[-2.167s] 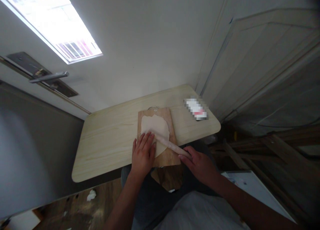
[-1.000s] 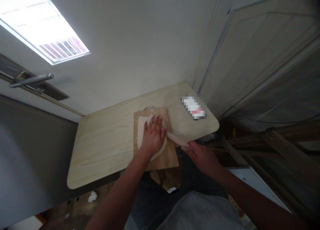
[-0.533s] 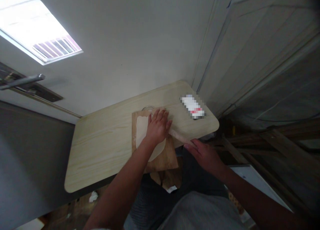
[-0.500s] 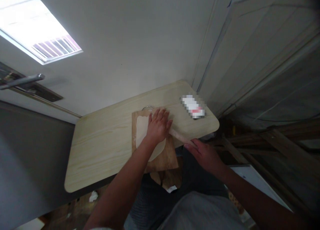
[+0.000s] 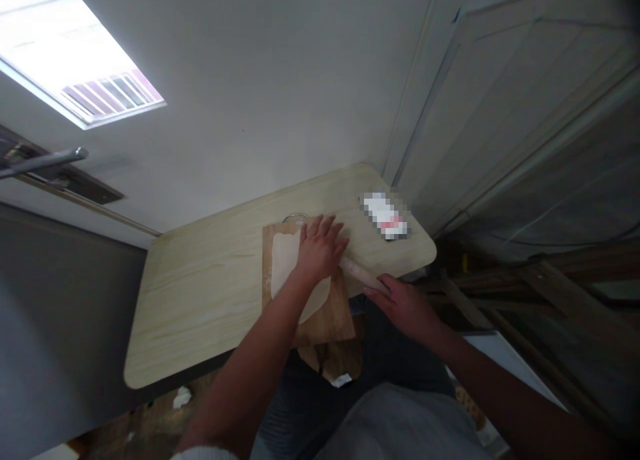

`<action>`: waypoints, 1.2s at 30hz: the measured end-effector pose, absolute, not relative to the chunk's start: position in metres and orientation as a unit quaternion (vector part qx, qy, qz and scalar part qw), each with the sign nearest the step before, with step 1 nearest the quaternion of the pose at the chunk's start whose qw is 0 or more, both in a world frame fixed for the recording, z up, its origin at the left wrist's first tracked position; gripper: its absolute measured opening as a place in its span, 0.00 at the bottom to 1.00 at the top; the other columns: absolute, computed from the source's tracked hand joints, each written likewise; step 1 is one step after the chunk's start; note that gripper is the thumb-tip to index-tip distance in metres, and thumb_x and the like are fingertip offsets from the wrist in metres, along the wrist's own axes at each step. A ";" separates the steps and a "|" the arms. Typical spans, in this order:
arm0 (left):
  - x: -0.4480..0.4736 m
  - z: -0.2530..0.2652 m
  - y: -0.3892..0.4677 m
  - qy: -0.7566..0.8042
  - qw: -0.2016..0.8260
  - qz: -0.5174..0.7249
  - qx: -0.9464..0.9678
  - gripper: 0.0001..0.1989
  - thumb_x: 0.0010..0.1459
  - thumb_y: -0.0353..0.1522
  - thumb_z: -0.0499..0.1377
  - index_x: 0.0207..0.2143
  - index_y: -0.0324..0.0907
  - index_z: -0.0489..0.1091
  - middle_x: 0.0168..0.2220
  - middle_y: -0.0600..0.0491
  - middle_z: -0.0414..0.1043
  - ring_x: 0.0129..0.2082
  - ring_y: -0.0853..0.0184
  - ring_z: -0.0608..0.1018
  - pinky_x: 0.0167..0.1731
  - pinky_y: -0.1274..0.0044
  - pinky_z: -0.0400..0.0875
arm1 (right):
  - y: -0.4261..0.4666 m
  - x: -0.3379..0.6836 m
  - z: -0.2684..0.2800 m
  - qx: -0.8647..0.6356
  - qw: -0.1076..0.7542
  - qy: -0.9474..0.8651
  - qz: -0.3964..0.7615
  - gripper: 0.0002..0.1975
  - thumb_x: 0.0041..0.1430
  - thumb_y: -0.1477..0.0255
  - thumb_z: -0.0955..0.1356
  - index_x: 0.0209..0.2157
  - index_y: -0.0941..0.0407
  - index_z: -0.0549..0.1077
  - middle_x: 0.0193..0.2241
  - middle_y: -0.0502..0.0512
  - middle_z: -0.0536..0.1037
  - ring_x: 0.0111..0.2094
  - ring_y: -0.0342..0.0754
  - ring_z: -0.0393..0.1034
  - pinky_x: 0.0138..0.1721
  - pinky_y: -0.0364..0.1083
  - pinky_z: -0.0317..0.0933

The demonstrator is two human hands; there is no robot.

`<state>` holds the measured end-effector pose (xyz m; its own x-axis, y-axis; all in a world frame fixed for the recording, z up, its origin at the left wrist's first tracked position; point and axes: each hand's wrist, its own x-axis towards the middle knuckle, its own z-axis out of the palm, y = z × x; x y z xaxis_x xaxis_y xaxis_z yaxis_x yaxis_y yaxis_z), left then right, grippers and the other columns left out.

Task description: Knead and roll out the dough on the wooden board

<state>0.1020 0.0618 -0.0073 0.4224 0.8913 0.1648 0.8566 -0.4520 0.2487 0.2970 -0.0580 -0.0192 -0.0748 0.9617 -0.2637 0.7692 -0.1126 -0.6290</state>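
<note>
At far left, a metal door handle (image 5: 47, 161) juts beside a bright window (image 5: 85, 53). Below it stretches a pale wooden surface (image 5: 195, 300). At its middle lies a brown wooden board (image 5: 327, 330) bearing a flat, pale sheet of dough (image 5: 284, 263). The left hand (image 5: 320, 252) reaches over the dough's right side, fingers extended, slightly spread and not grasping. From beneath it, a rolling pin (image 5: 364, 275) slants down to the right hand (image 5: 404, 305), whose fingers grasp its near end. Above that hand, a pixelated flat object (image 5: 384, 215) rests on the surface.
</note>
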 end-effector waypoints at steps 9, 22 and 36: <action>0.054 -0.019 -0.044 0.674 0.004 0.146 0.725 0.33 0.67 0.47 0.47 0.68 0.39 0.51 0.69 0.42 0.53 0.69 0.54 0.54 0.65 0.54 0.50 | -0.060 0.291 -0.024 -0.641 0.194 -0.641 0.376 0.18 0.63 0.53 0.62 0.33 0.54 0.69 0.23 0.49 0.73 0.27 0.47 0.68 0.28 0.43 0.53; 0.012 -0.019 -0.077 0.602 0.012 0.074 0.795 0.34 0.65 0.51 0.48 0.69 0.47 0.50 0.69 0.49 0.53 0.70 0.55 0.52 0.66 0.51 0.47 | -0.076 0.274 -0.015 -0.622 0.195 -0.651 0.390 0.17 0.62 0.53 0.63 0.33 0.53 0.69 0.23 0.48 0.72 0.26 0.47 0.67 0.28 0.44 0.52; -0.031 0.008 -0.075 0.636 0.038 0.021 0.771 0.28 0.62 0.47 0.56 0.62 0.51 0.62 0.68 0.50 0.57 0.68 0.51 0.57 0.64 0.46 0.49 | -0.078 0.264 -0.015 -0.573 0.148 -0.705 0.392 0.16 0.64 0.56 0.63 0.34 0.54 0.70 0.26 0.50 0.74 0.28 0.47 0.69 0.30 0.43 0.52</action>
